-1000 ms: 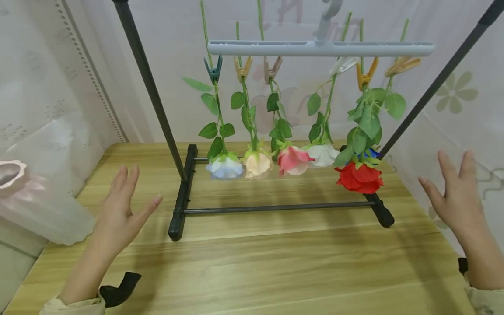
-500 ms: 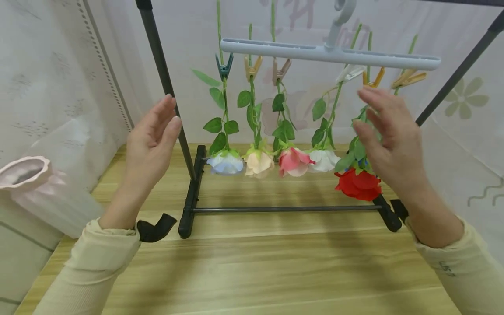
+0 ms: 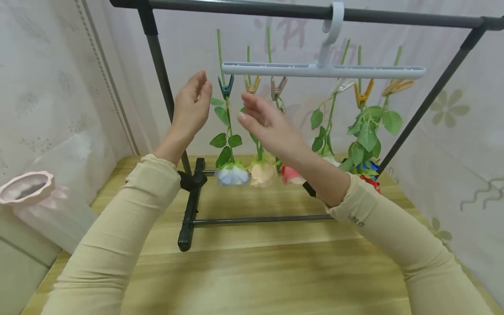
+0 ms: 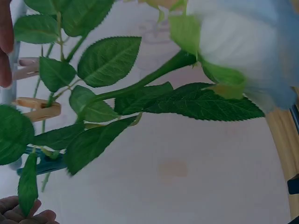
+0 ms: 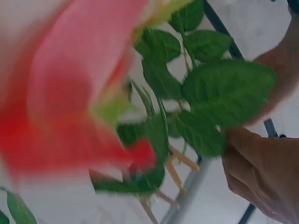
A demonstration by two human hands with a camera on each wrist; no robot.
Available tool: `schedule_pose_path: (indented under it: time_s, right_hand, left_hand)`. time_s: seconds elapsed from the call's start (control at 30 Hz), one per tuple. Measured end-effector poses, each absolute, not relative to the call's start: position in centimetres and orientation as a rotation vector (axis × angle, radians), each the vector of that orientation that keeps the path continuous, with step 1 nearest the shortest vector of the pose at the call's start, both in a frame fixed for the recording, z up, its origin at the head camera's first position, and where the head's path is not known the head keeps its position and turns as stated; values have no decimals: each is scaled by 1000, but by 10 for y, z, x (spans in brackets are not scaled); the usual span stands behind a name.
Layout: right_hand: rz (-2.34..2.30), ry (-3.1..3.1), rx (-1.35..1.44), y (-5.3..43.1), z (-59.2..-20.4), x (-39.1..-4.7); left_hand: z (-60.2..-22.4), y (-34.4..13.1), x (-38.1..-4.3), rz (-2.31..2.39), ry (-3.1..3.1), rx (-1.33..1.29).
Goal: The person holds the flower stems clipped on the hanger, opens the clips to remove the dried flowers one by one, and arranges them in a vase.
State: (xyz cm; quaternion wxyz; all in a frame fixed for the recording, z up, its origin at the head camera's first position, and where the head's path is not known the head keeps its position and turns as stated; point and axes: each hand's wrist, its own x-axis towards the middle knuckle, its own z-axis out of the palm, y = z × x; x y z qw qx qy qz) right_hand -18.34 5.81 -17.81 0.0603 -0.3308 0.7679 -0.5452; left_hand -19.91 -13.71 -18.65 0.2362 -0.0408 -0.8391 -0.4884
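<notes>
My left hand (image 3: 191, 105) is raised left of a teal clothespin (image 3: 225, 87), its fingers bent loosely and holding nothing. To its right, my right hand (image 3: 269, 124) hovers in front of the peach and pink flower stems, also holding nothing. Artificial roses hang head down from clothespins under a pale blue hanger (image 3: 275, 69): a bluish-white rose (image 3: 232, 174), a peach rose (image 3: 261, 171) and a pink rose (image 3: 291, 175), partly hidden by my right arm. A red rose (image 3: 371, 183) is mostly covered by the sleeve. In the right wrist view the pink rose (image 5: 79, 74) looms close and blurred.
The hanger's hook sits on the top bar (image 3: 236, 7) of a black rack standing on a wooden table (image 3: 236, 271). A pinkish-white fluted vase (image 3: 51, 205) leans at the left. Pale patterned cloth (image 3: 445, 144) lines the back and sides.
Both hands have come inward and up from wide apart. The right hand crossed leftward past the red rose toward the left hand. The head view shifted up, bringing the rack's top bar into sight.
</notes>
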Motion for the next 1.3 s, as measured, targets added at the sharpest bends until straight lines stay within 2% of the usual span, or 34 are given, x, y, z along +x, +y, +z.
schedule_pose_path:
  time_s: [0.23,0.73,1.1,1.3]
  right_hand:
    - [-1642,2286,-838,33,-191,-188]
    - [-1604,2267,-669,22,-210,-197]
    - [-1508,2373,-877,29,-229,-189]
    - [-1516,2530,-923,26,-239,-187]
  left_hand:
    - [-185,-130,-215,-1302,-2316,-107]
    - [-183,-127,-209,-1236,-2305,-183]
    - [-187,-134,-199,-1191,-2321,-223]
    - [-186,-146,-212,-1331,-2320,-301]
